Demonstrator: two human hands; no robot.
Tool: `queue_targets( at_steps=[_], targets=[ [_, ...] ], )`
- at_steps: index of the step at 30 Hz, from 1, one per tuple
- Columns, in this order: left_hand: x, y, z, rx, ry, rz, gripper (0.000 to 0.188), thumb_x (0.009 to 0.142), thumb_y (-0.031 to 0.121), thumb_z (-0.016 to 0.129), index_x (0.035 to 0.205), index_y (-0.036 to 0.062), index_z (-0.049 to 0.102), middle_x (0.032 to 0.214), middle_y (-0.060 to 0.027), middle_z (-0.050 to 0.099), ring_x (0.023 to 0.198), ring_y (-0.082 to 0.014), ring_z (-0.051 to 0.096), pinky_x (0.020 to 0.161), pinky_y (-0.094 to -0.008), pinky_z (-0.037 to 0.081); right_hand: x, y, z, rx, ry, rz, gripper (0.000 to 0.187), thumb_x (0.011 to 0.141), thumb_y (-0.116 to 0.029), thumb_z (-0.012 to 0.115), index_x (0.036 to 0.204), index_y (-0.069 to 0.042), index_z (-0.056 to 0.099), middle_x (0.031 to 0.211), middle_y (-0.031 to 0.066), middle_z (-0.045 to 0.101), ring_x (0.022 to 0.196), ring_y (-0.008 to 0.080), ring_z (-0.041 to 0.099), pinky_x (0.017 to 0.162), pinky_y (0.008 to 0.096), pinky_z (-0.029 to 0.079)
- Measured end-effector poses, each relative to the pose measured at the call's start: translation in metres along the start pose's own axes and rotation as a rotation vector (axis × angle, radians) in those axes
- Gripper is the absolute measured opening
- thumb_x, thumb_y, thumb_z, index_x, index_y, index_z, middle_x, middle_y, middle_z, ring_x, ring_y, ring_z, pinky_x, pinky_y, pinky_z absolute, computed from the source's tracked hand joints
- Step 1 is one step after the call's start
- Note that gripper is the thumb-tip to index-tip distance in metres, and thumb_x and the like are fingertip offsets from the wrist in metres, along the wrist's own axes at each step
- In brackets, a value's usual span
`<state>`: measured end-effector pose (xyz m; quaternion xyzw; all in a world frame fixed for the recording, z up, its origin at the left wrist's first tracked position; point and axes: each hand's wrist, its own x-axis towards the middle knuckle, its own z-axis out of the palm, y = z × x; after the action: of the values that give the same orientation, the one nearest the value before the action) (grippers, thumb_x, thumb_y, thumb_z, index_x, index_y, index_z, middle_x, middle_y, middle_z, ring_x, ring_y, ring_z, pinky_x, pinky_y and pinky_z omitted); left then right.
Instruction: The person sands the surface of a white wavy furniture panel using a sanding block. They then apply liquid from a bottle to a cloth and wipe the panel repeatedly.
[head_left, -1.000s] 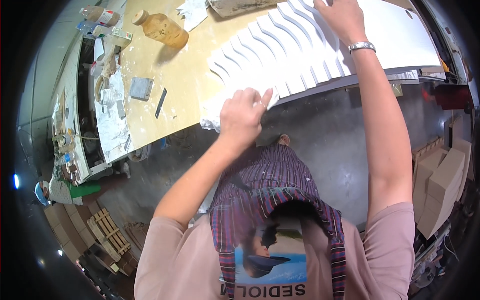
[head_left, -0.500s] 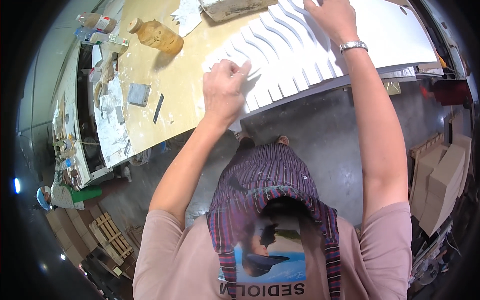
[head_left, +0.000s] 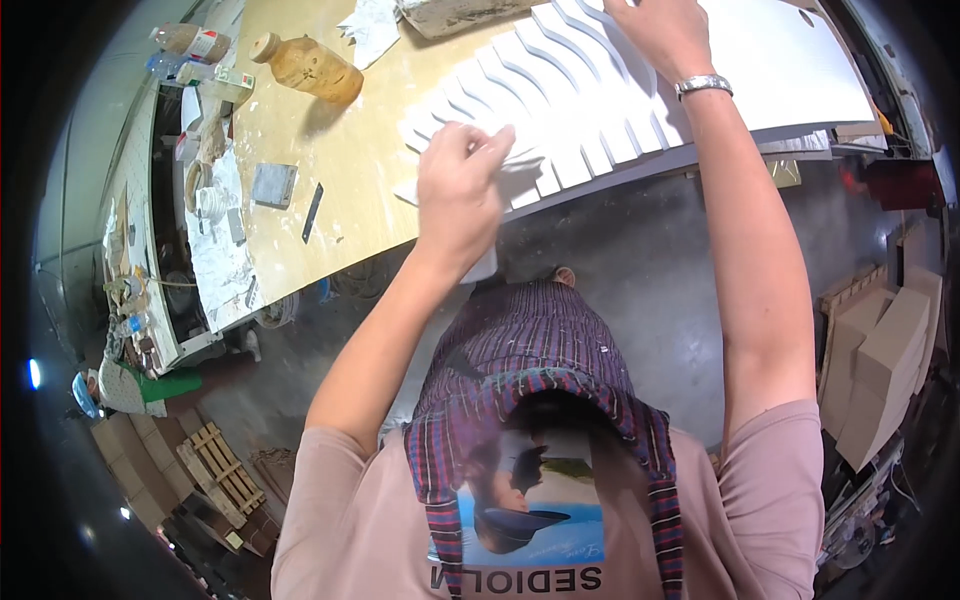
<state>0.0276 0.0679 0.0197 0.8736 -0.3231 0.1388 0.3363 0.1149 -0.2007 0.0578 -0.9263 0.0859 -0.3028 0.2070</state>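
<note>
Several thin white wavy-edged strips (head_left: 540, 85) lie side by side in a fanned row on the table. My left hand (head_left: 460, 185) is over the near left end of this row, thumb and fingers drawn together. A pale edge shows by its fingertips, but what they hold is hidden and slightly blurred. A white end (head_left: 482, 266) pokes out below the left wrist, past the table's edge. My right hand (head_left: 668, 38), with a metal band at the wrist, rests at the far part of the strips beside a flat white panel (head_left: 770, 70); its fingertips are cut off by the top edge.
On the yellowish tabletop (head_left: 290, 250) stand a jar of brownish content (head_left: 310, 70), a grey block (head_left: 274, 185) and a dark flat bar (head_left: 313, 212). Bottles (head_left: 190, 42) crowd the far left. Cartons (head_left: 880, 370) stand on the floor at right, a wooden pallet (head_left: 222, 465) at lower left.
My left hand has shifted slightly right and down toward the table's near edge, turning a little. My right hand has hardly moved.
</note>
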Motion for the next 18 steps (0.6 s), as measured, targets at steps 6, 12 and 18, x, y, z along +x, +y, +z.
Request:
queue_targets(
  at_steps=[6,12,18],
  targets=[
    [-0.023,0.003,0.005,0.157,-0.244,0.236,0.052,0.07,-0.006,0.062,0.12,0.0083,0.065,0.088,-0.0098,0.055,0.082,-0.0298,0.056,0.068,-0.0401,0.043,0.0,-0.002,0.003,-0.028,-0.009,0.002,0.024,0.077,-0.021,0.068,0.092,-0.002,0.064,0.101,0.022,0.06,0.094,0.0412,0.062,0.085,0.0477,0.051],
    [0.004,-0.012,0.012,0.091,-0.045,0.187,0.046,0.07,-0.001,0.066,0.115,0.0089,0.07,0.084,-0.01,0.059,0.077,-0.0296,0.057,0.067,-0.0396,0.042,0.0,-0.002,0.0,-0.029,-0.002,0.004,0.026,0.077,-0.022,0.067,0.093,-0.002,0.065,0.102,0.0225,0.061,0.095,0.0414,0.061,0.085,0.0474,0.051],
    [-0.025,0.006,-0.013,0.115,-0.355,0.26,0.04,0.071,-0.002,0.064,0.108,0.0103,0.073,0.085,-0.0086,0.059,0.081,-0.0288,0.058,0.072,-0.0385,0.045,-0.003,-0.001,0.0,-0.032,-0.012,0.026,0.027,0.077,-0.022,0.067,0.095,-0.002,0.065,0.103,0.0229,0.06,0.097,0.0411,0.061,0.088,0.0473,0.05]
  ],
)
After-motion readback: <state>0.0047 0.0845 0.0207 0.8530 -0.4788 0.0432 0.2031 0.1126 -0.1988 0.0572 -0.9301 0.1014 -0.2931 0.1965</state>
